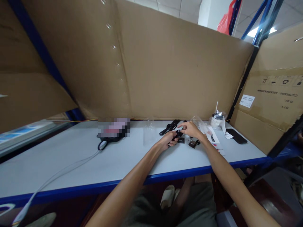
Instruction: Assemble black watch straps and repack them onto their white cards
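Note:
My left hand (168, 141) is closed around a black object (179, 133), small and dark, whose exact kind I cannot make out. At its upper end, the fingers of my right hand (190, 129) are bent in a pinch; what lies between them is too small to name. Just behind the hands rest several long black pieces (169, 127) like handles or straps. A small dark square piece (181, 140) lies beside my left hand. Below my right hand sits a brown-black block (193, 143) with small parts next to it.
Clear plastic bags (150, 132) lie left of the hands. To the right are a printed card (211, 135), a wrapped cup with a straw (218, 120) and a black phone (236, 136). A pixelated device (113, 129) with a white cable (71, 165) is at left. Cardboard walls (177, 72) enclose the table.

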Motion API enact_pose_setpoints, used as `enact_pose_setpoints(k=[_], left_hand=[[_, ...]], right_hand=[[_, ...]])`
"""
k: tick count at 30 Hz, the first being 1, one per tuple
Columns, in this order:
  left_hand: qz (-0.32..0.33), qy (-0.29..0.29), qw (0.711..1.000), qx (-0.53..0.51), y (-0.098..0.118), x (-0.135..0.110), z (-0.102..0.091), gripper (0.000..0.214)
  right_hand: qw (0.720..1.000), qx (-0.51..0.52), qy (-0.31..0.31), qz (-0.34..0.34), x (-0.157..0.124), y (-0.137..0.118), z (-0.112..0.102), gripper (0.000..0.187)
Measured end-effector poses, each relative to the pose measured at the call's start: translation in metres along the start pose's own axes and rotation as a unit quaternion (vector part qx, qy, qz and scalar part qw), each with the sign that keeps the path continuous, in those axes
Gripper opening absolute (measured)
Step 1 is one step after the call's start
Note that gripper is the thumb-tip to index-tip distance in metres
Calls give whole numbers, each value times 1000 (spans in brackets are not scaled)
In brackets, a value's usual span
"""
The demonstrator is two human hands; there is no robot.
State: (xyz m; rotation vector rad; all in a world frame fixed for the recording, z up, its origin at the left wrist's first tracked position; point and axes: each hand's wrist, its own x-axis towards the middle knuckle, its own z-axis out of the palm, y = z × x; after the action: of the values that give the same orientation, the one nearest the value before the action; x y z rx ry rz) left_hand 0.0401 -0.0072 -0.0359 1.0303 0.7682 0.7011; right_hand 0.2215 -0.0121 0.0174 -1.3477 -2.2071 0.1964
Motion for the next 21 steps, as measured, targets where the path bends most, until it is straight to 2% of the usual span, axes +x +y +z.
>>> enact_pose_setpoints(k=[5,12,16,21], left_hand=[[6,-7,1000,16,2,-3,3,9],[-4,-2,1000,27,3,-5,4,14],[-3,1,1000,28,3,-6,5,11],[-11,16,999,35,5,-8,8,9]], right_hand=[[1000,-24,-3,1,0,-1,2,15],[995,-95,15,6,0,0,12,19],[998,-56,25,16,2,1,14,23],[999,18,38,14,3,3,5,19]])
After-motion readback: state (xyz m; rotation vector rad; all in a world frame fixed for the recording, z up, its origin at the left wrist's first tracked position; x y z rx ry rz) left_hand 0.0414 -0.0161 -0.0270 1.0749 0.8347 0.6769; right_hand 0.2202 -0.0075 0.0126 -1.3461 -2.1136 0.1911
